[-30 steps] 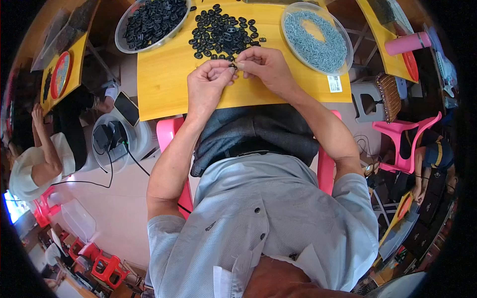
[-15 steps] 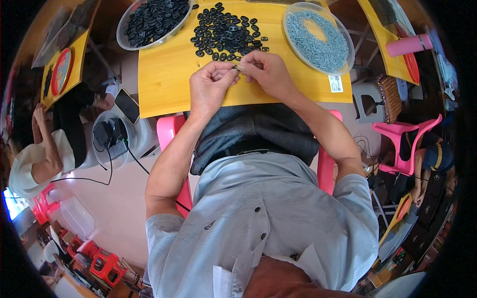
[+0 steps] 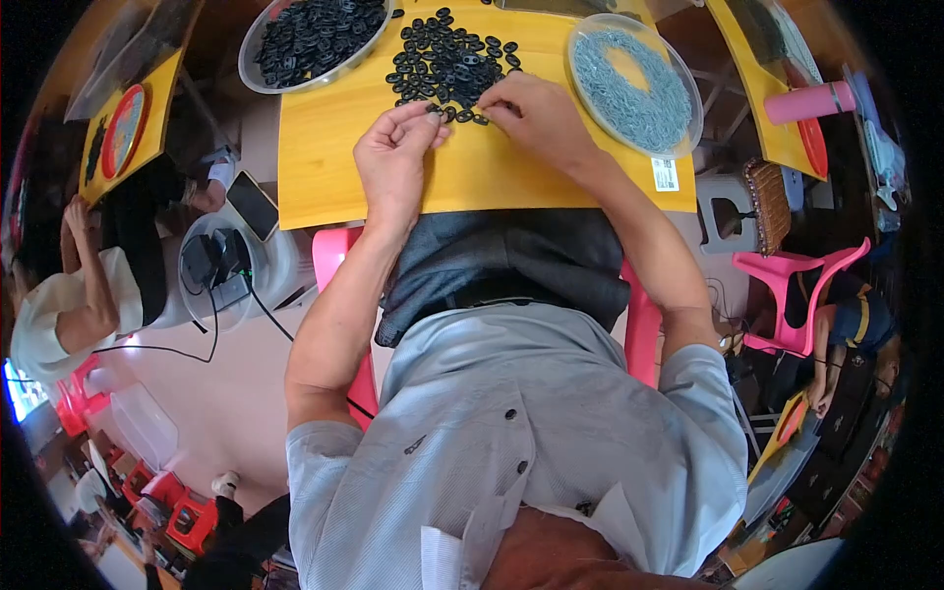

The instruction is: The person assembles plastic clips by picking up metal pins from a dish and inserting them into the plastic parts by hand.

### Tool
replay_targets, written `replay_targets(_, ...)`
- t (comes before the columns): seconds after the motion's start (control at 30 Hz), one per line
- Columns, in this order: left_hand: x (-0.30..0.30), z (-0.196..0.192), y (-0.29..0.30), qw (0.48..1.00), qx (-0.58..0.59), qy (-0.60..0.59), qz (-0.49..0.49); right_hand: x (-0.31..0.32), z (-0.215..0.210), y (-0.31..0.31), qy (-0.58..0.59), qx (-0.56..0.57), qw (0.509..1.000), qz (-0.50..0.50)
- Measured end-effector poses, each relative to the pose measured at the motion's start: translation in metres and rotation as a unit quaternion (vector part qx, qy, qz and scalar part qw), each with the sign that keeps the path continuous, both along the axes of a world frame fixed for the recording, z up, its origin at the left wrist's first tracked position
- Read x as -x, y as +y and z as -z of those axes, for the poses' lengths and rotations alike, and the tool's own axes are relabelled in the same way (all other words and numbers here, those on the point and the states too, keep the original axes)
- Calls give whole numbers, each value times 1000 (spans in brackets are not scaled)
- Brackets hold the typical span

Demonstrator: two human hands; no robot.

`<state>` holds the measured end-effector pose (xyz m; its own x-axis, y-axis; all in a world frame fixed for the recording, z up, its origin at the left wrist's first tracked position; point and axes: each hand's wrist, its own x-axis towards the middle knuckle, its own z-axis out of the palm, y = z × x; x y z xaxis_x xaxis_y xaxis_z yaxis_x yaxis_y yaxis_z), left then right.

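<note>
Small black oval pieces with holes lie in a loose pile on the yellow tabletop. At the near left edge of this pile, my left hand is closed, pinching one black oval piece between thumb and fingertips. My right hand is at the pile's near right edge, fingertips drawn together beside some loose pieces. Whatever those fingertips hold, if anything, is too small to make out. The two hands are apart.
A clear round tub heaped with black pieces stands far left. At far right, another clear tub holds many small silvery screw-like parts. Pink chair parts flank my legs. Co-workers sit at side tables; another person's dark-clothed leg shows lower left.
My hands were together over the table's middle; now they have parted and moved up to the pile, left hand to its left side, right hand to its right. A person's leg has appeared lower left.
</note>
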<state>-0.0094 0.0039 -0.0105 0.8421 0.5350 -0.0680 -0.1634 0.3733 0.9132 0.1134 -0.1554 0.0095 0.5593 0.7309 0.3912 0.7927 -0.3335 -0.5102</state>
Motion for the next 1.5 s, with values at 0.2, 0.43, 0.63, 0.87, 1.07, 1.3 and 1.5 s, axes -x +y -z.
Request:
replay_targets(0.2,1,4,1,999,25,-18,-13,3,4,22,-16,60,998,-28)
replay_targets(0.43,2,-4,0,1000,10,10,0,6,-7,26,-13,124,992,-19)
replay_targets(0.63,3,-3,0,1000,0,9,-6,13,1,22,-6,59,997,-52)
replay_targets(0.87,6,-3,-6,999,-48,-2,23,11,-6,6,323,-71,944,-12)
replay_targets(1.07,5,-2,-5,996,-78,21,35,15,-10,5,596,-189,780,-25)
replay_targets(1.3,5,-4,-6,997,-72,21,35,17,-2,5,623,-200,755,-41)
replay_targets(1.5,5,-8,-9,996,-72,34,34,17,-2,3,591,-198,781,-33)
